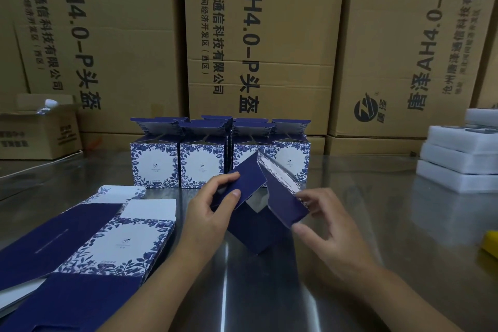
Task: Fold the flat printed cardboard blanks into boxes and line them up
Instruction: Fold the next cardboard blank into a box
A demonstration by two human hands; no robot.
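A dark blue box (pixel 256 229), partly folded, is held tilted above the steel table (pixel 377 224), its open end facing up with two flaps spread. My left hand (pixel 207 210) pinches the left flap between thumb and fingers. My right hand (pixel 328 221) pinches the right flap at its lower edge. A stack of flat blue-and-white floral blanks (pixel 107 245) lies to the left. Several folded boxes (pixel 204 162) stand in rows behind, lids up.
Large brown shipping cartons (pixel 258 43) wall off the back. A small open carton (pixel 37 129) sits at the back left. White foam trays (pixel 458 159) are stacked at the right, and a yellow object (pixel 491 245) pokes in at the right edge.
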